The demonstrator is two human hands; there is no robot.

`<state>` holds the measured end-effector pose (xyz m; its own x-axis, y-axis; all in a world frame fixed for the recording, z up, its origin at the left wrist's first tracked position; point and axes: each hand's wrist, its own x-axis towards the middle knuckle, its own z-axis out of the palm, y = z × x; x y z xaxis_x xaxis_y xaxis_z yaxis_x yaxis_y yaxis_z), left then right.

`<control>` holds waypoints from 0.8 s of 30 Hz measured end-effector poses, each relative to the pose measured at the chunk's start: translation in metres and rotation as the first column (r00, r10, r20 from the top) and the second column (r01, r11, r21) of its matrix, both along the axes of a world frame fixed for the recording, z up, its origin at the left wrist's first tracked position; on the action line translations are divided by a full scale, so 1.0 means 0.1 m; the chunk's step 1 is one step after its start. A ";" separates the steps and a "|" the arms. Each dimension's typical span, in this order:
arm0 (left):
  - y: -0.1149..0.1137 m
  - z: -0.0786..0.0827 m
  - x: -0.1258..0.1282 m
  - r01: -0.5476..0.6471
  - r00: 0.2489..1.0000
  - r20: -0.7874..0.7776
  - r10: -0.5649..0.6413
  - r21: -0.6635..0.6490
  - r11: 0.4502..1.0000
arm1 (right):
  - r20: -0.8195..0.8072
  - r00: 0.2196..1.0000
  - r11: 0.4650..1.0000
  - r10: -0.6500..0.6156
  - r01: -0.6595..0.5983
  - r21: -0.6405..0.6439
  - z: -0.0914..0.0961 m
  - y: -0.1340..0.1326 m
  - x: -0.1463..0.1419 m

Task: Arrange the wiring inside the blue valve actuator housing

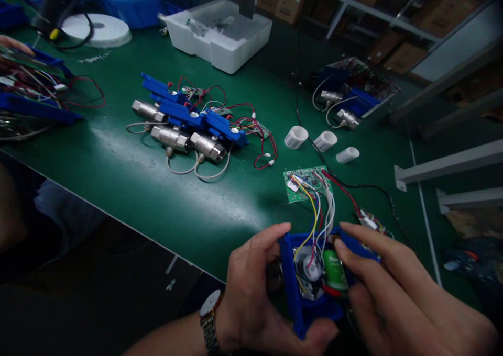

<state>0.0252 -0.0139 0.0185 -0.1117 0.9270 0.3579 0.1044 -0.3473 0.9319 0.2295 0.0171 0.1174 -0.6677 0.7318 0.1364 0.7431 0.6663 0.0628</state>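
Note:
Both my hands hold a blue plastic housing (pixel 293 288) at the near edge of the green table (pixel 118 173). My left hand (pixel 251 293), with a wristwatch on its wrist, grips the housing's left side and bottom. My right hand (pixel 393 288) grips the right side, a finger pressing on a green cylindrical part (pixel 335 269) inside. Coloured wires (pixel 314 209) run from the housing up to a green circuit board (pixel 306 183) lying on the table just beyond.
Several blue housings with metal valves (pixel 184 131) lie mid-table. Three white label rolls (pixel 320 141) sit to the right, more valve units (pixel 346 104) behind them. A white foam box (pixel 220 31) and tape roll (pixel 98 29) stand at the back. Another person's hand (pixel 13 44) shows far left.

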 end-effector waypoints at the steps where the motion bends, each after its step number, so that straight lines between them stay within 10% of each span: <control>1: 0.00 0.00 0.01 0.006 1.000 0.017 -0.006 -0.012 1.000 | -0.027 0.999 0.999 -0.033 0.033 0.013 -0.02 0.01 -0.02; 24: -0.01 0.06 0.01 0.052 0.997 0.065 -0.051 -0.023 0.998 | -0.186 0.980 0.997 -0.074 0.066 -0.050 -0.03 0.12 -0.08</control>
<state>0.0259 -0.0149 0.0248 -0.0856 0.9406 0.3286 0.0269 -0.3275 0.9445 0.2218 0.0291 0.1148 -0.5802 0.7838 0.2213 0.7838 0.6112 -0.1099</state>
